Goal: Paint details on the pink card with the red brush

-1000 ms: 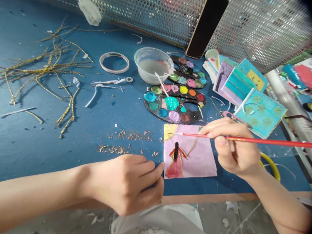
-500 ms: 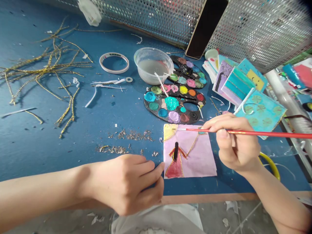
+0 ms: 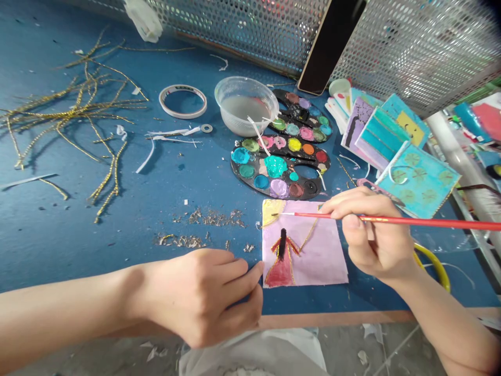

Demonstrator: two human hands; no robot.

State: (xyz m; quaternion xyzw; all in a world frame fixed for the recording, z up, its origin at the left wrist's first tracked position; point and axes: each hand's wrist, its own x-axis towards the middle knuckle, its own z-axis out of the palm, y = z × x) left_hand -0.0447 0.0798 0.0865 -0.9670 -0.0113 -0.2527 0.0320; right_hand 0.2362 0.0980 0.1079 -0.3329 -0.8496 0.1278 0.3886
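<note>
A square lilac painting (image 3: 321, 250) lies flat near the table's front edge, showing a red-robed figure with black hair and a yellow corner shape. My right hand (image 3: 376, 230) pinches a thin red paintbrush (image 3: 313, 215); its tip is at the yellow area in the painting's upper left. Curled at the painting's left edge is my left hand (image 3: 219, 295), its index fingertip by the card's side; whether anything is between its fingers is hidden. Two black paint palettes (image 3: 250, 180) and a clear plastic bowl (image 3: 246, 107) of cloudy water sit behind the painting.
Gold cords (image 3: 74, 110) spread over the blue table (image 3: 156, 193) at left. A tape roll (image 3: 182, 102) lies left of the bowl. Painted cards (image 3: 420, 180) pile up at right, near scissors. A dark phone (image 3: 332, 44) leans on a perforated metal panel (image 3: 242, 31).
My right hand has shifted slightly left and down, and the brush tip has moved lower within the yellow area. My left hand has stayed in place.
</note>
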